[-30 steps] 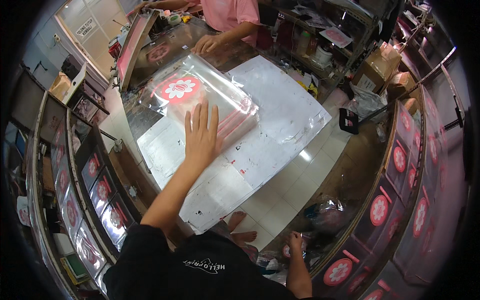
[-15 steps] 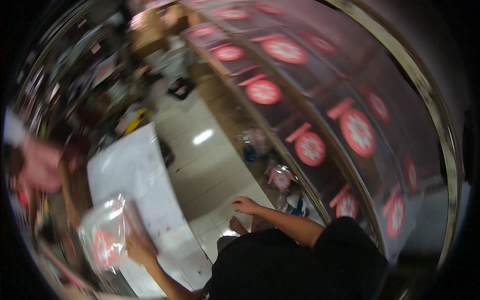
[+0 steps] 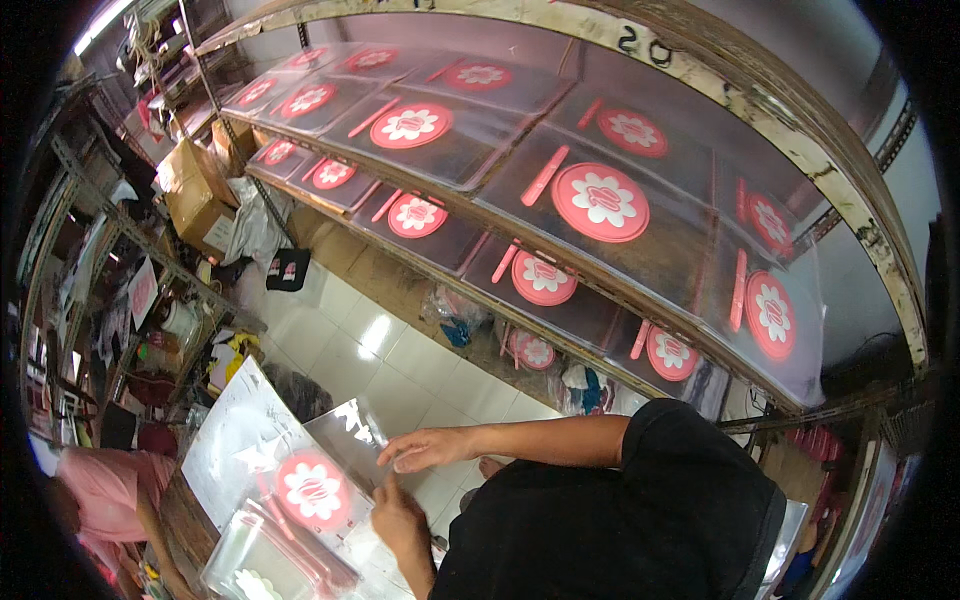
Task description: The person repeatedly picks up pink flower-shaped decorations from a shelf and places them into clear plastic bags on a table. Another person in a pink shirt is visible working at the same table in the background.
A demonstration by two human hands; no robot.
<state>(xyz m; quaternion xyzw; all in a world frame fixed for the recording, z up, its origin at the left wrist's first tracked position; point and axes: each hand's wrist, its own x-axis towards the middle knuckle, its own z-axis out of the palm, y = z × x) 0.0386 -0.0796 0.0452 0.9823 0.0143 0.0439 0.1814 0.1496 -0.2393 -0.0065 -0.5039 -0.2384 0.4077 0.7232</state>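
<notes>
A clear plastic sheet printed with a pink disc and white flower (image 3: 314, 490) lies partly over a white board (image 3: 225, 440), its right side out over the floor. At that right edge my right hand (image 3: 430, 448) is closed, fingertips pinched on the sheet. Just below, my left hand (image 3: 400, 525) is closed at the same edge, one finger pointing up and its other fingers partly hidden. Nearer the lower edge lies a glossy stack of clear plastic (image 3: 265, 550) with a white flower and pink showing through.
Shelves on the right hold rows of similar flower-printed clear sheets (image 3: 600, 200). A person in a pink shirt (image 3: 115, 490) is at the left, beside the board. Cardboard boxes (image 3: 195, 195) and a black item (image 3: 288, 270) stand at the far end. Cluttered racks line the left.
My left hand has left the plastic stack and come right to meet my right hand. A flower-printed clear sheet now lies over the board. The view has turned toward the shelves.
</notes>
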